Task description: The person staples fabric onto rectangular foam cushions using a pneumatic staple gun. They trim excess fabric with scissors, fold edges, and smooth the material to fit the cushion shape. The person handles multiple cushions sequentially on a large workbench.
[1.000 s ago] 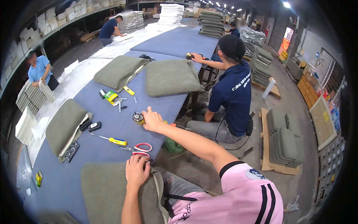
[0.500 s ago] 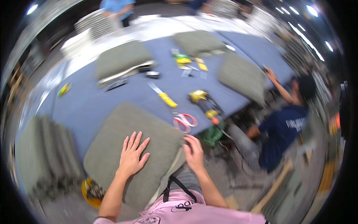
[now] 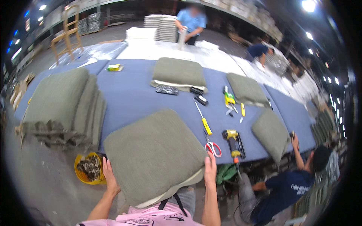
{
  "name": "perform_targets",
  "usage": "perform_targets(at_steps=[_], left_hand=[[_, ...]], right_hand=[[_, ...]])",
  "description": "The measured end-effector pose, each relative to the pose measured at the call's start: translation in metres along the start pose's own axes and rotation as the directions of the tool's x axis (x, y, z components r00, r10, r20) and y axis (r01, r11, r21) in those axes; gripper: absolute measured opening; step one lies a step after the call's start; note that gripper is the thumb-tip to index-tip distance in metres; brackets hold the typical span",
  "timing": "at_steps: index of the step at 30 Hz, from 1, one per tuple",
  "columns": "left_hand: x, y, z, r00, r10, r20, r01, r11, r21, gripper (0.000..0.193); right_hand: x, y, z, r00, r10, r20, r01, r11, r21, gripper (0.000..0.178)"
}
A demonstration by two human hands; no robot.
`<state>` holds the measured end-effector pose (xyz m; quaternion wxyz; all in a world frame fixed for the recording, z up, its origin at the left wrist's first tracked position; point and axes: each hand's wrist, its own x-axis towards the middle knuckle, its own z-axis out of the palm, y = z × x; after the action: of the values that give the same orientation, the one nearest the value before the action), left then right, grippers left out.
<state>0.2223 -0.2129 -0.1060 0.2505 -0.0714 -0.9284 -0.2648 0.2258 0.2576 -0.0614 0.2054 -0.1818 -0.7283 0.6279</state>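
A square grey-green seat cushion (image 3: 154, 150) lies in front of me, partly on the blue table and partly over its near edge. A pale border shows along its near underside. My left hand (image 3: 109, 177) is against its left edge with the fingers pointing up. On the right edge, near the corner, my right hand (image 3: 210, 169) grips the cushion, fingertips on top. Red-handled scissors (image 3: 214, 149) lie just beyond the right hand. Farther right is a yellow and black nail gun (image 3: 234, 143) with a hose attached. A yellow-handled screwdriver (image 3: 206, 126) lies behind the scissors.
Stacked grey-green cushions (image 3: 60, 105) stand at the left, above a yellow bucket (image 3: 82, 177) of scraps. More cushions (image 3: 179, 73) lie across the blue table (image 3: 128, 90). A co-worker in a dark shirt (image 3: 286, 192) sits close at the right; another in blue (image 3: 191, 22) stands at the back.
My left hand has gone from lying flat on the cushion's top to its left edge. My right hand stays at the right edge. The view has swung left.
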Motion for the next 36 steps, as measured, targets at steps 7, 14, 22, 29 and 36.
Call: perform_targets(at_steps=[7, 14, 22, 29, 36], left_hand=[[0.111, 0.044, -0.063, 0.964, 0.257, -0.065, -0.258, 0.855, -0.45, 0.085], [0.225, 0.161, -0.101, 0.926, 0.118, -0.36, -0.355, 0.602, -0.716, 0.082], [0.229, 0.153, -0.11, 0.905, 0.067, -0.42, -0.406, 0.429, -0.807, 0.059], [0.213, 0.165, -0.108, 0.954, -0.003, -0.299, -0.268, 0.434, -0.86, 0.046], [0.216, 0.165, -0.074, 0.71, -0.175, -0.683, -0.614, 0.323, -0.721, 0.027]], right_hand=[[0.035, -0.147, -0.031, 0.911, -0.279, -0.303, 0.361, 0.895, 0.261, 0.067], [0.047, -0.313, 0.037, 0.683, -0.724, 0.095, 0.73, 0.674, -0.115, 0.059], [-0.006, -0.399, 0.167, 0.271, -0.674, 0.687, 0.922, 0.387, 0.016, 0.058], [-0.002, -0.398, 0.217, 0.393, -0.533, 0.749, 0.842, 0.537, -0.059, 0.022], [0.0, -0.396, 0.224, 0.339, -0.633, 0.696, 0.895, 0.444, -0.032, 0.02]])
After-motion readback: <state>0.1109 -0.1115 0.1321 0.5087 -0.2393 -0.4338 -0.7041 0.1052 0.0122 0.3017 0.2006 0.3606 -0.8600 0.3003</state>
